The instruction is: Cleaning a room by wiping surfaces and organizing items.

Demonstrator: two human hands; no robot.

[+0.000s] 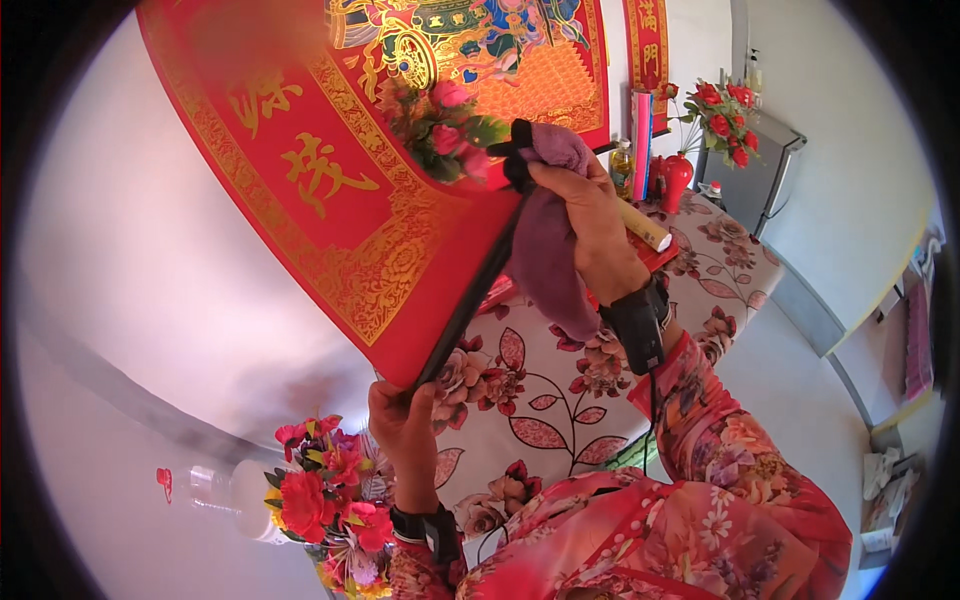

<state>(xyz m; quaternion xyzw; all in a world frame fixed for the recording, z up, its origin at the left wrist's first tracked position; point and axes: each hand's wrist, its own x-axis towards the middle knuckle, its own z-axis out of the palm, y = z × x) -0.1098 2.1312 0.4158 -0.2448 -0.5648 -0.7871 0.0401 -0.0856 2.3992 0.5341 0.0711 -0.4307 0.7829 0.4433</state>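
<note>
One dark rod (pixel 475 300) runs slantwise along the bottom edge of a red scroll (pixel 340 180) printed in gold, and the person has a hand near each end of it. At the lower end the left hand (pixel 402 430) is pinched nearly closed, the thumb on one side of the rod and the bent forefinger on the other, by the scroll's bottom corner; the remaining fingers are mostly hidden. At the upper end the right hand (pixel 597 225) is curled around a purple cloth (pixel 545 260), with its back toward the camera and the thumb reaching toward the rod. Part of the cloth bunches above the knuckles and part hangs below, beside the rod. Whether the right fingers also grip the rod under the cloth cannot be told.

The scroll and rod slant up and away from the left hand, over a table with a flowered tablecloth (pixel 570 410). Pink flowers (pixel 450 125) stand in front of the scroll's printed part. Beyond the right hand are a pale yellow tube (pixel 647 227), a bottle (pixel 621 168) of yellowish liquid and a red vase (pixel 677 176) of red roses (pixel 730 122). Just left of the left forearm is a bunch of bright artificial flowers (pixel 310 505).
</note>
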